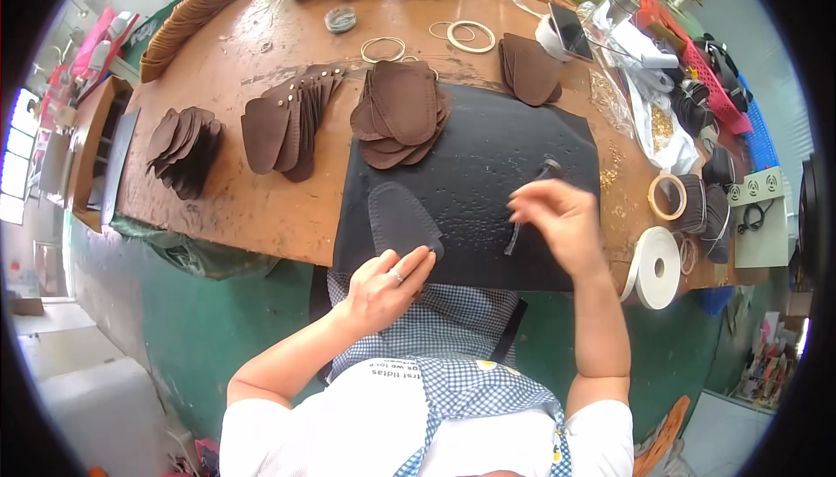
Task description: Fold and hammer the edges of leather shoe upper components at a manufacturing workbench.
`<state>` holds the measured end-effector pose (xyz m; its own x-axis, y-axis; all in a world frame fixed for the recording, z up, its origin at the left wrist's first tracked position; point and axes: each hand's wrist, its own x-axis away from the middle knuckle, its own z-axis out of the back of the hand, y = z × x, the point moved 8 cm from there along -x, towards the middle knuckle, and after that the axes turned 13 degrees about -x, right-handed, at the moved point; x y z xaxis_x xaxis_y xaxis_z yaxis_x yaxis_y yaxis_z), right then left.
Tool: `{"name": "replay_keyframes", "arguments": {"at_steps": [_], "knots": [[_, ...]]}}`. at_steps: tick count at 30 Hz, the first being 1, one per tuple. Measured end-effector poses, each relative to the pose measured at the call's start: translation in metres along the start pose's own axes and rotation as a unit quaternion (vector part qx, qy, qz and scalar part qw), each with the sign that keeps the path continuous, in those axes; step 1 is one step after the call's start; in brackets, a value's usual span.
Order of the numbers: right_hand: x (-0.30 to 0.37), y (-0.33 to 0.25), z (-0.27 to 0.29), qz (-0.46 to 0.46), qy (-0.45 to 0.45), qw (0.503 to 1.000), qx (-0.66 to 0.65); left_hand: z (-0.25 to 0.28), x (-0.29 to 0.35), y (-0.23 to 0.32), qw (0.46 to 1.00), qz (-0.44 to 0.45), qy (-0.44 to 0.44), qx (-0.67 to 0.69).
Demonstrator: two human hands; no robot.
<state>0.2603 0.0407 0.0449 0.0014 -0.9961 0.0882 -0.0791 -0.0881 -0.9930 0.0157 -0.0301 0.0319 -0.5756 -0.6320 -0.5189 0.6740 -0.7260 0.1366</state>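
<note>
On a black mat [470,146], a dark rounded leather piece [401,216] with stitch holes along its rim lies in front of me. My left hand [387,290], wearing a ring, pinches its lower right end. My right hand [562,216] hovers over the mat's right side, fingers curled together and slightly blurred. A slim dark tool [512,242] slants past beneath those fingers; whether they grip it is hidden. Just beyond the leather piece lies a stack of brown leather pieces [405,111].
More brown leather stacks [283,129] [185,151] stand left, another [529,68] at the mat's far right corner. Rings [470,37] and a small round dish [340,19] lie beyond. White tape rolls [657,268], a phone [570,31] and a pink basket [718,85] crowd the right.
</note>
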Motion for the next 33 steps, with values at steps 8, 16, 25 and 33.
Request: {"name": "replay_keyframes", "arguments": {"at_steps": [8,16,25,33], "knots": [[0.010,0.040,-0.086,-0.109,-0.163,0.980,-0.043,-0.001,0.000,0.001,0.998,0.016,-0.055,0.019],[0.016,0.039,-0.096,-0.068,-0.175,0.980,0.067,-0.002,0.007,0.000,0.998,0.018,-0.052,0.010],[0.015,0.024,-0.113,0.121,-0.219,0.937,0.245,0.004,0.013,0.004,1.000,0.010,-0.014,-0.013],[0.006,0.030,-0.115,0.021,-0.219,0.949,0.227,0.001,0.017,0.000,0.999,0.021,-0.029,0.009]]}}
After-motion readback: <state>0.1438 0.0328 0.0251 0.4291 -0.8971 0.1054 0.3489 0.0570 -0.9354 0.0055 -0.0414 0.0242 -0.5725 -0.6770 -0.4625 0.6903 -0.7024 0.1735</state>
